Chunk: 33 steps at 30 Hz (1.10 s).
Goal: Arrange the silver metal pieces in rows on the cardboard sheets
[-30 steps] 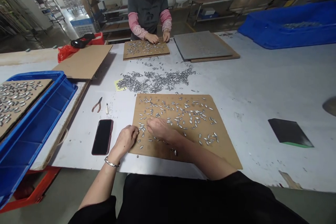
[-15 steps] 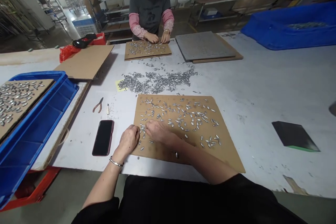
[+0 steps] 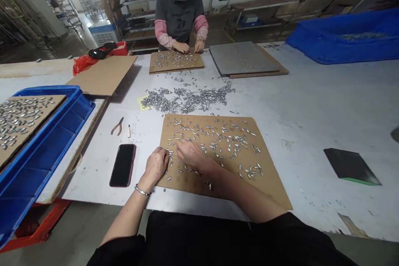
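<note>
A brown cardboard sheet (image 3: 268,174) lies in front of me with several small silver metal pieces (image 3: 235,147) scattered over it. My left hand (image 3: 156,163) rests at the sheet's left edge, fingers curled together; what they hold, if anything, is too small to name. Just right of it, my right hand (image 3: 190,153) is over the left part of the sheet, fingertips pinched and pointing left, their contents hidden. The two hands are a little apart, with a few pieces between them. Beyond the sheet spreads a heap of the same silver pieces (image 3: 199,100).
Left of the sheet lie a phone (image 3: 122,165), pliers (image 3: 117,126) and a small white tool (image 3: 129,131). A blue crate (image 3: 67,126) stands far left. Across the table, a person (image 3: 180,18) handles pieces on cardboard. A dark block (image 3: 350,165) lies right.
My left hand has shifted slightly right and my right hand slightly right too, both still at the sheet's left part. The whole view has moved down a little in the picture.
</note>
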{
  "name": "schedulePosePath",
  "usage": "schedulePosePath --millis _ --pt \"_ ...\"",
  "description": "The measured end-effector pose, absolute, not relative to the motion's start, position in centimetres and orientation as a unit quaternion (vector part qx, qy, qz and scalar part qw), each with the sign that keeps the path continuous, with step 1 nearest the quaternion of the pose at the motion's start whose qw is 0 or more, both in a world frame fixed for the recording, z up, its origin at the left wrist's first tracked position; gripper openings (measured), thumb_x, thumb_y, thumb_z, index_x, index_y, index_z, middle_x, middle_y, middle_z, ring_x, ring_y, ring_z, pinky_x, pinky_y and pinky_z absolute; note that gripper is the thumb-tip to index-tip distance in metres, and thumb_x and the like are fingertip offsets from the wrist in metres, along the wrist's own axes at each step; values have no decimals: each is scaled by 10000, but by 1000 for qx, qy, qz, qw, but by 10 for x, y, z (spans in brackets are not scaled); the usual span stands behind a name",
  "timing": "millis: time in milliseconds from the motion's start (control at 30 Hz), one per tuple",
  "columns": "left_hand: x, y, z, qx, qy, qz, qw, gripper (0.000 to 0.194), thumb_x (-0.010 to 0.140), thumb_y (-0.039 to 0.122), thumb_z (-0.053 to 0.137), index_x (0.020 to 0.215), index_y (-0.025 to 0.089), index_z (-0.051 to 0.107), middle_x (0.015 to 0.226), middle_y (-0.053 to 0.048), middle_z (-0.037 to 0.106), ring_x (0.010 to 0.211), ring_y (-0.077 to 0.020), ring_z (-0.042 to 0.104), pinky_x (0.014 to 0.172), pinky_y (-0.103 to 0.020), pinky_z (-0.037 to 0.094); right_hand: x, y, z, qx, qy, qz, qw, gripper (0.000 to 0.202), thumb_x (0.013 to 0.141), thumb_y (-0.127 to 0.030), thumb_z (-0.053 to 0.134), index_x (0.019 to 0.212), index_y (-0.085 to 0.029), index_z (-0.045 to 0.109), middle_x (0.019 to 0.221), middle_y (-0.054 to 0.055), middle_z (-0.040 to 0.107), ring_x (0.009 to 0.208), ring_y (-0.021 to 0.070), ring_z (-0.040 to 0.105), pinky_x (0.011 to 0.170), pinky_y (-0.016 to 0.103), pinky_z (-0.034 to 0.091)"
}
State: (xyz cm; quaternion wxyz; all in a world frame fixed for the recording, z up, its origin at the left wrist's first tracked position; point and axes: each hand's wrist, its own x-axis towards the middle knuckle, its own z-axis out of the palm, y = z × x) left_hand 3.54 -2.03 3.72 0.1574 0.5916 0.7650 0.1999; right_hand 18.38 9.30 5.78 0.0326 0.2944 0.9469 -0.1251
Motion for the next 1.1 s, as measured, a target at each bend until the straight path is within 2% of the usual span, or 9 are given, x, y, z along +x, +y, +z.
schedulePosePath --millis 167,433,667,900,1000,1100 --pt "33 -22 39 588 771 188 157 136 941 204 522 868 203 637 922 -70 646 835 -199 634 816 -330 500 184 102 61 255 961 -91 48 259 1031 -180 398 1103 -162 647 1067 135 705 906 239 663 722 313 412" --pt "32 -27 37 571 783 192 154 116 920 198 544 829 207 615 856 -51 615 800 -198 634 787 -322 490 176 96 61 255 958 -121 44 332 1061 -262 369 1061 -209 698 1107 116 680 916 224 659 761 313 445" --pt "33 -30 33 560 781 235 145 111 921 190 543 841 205 618 867 -49 616 792 -190 629 794 -325 501 173 94 62 277 950 -127 62 259 1020 -235 449 1085 -167 690 1135 141 691 982 242 667 793 313 463" --pt "29 -34 36 548 772 294 132 165 952 202 478 870 216 620 876 -56 656 844 -207 636 827 -347 504 179 76 68 248 957 -135 60 294 1044 -282 418 1075 -179 692 1110 127 697 966 250 673 770 324 459" --pt "28 -34 36 541 771 311 130 164 945 205 487 854 212 623 860 -59 670 830 -213 638 812 -355 505 171 68 65 268 950 -140 80 256 1022 -243 449 1053 -167 691 1094 138 704 952 249 675 758 319 448" --pt "28 -38 38 535 768 328 127 170 952 228 491 858 212 631 863 -60 678 831 -211 643 813 -355 508 175 72 66 270 949 -146 64 225 1000 -203 466 1040 -151 681 1069 132 709 951 234 663 752 305 430"
